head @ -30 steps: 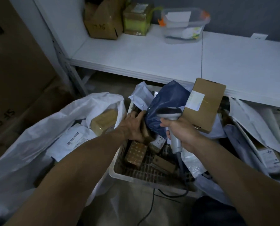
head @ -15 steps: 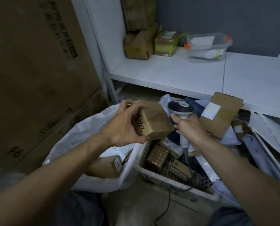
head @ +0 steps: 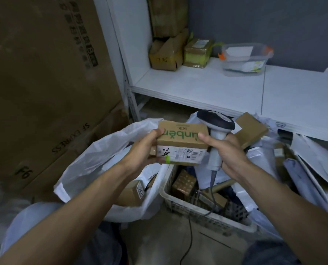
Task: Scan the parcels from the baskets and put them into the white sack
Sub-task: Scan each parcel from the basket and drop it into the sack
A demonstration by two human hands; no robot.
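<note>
At the left of the frame the white sack (head: 86,169) stands open on the floor in front of big cardboard cartons (head: 44,92), and a few boxed parcels (head: 132,194) already lie in it, so part of the job looks done. Just right of the sack's mouth, the left hand (head: 140,150) grasps a small cardboard parcel (head: 180,142) by its left end and holds it up over the gap between sack and basket, its printed label (head: 184,154) turned toward the camera. The right hand (head: 230,152) is clenched round the handle of the corded scanner (head: 214,131), with the thumb touching the parcel's right edge; the scanner head sits just behind the box, not aimed at the label. I judge this parcel is being readied for scanning, not yet dropped in. Lower right, the white basket (head: 178,205) holds more small boxes (head: 184,185), and a heap of mailers (head: 312,169) at the far right suggests much is left to do
</note>
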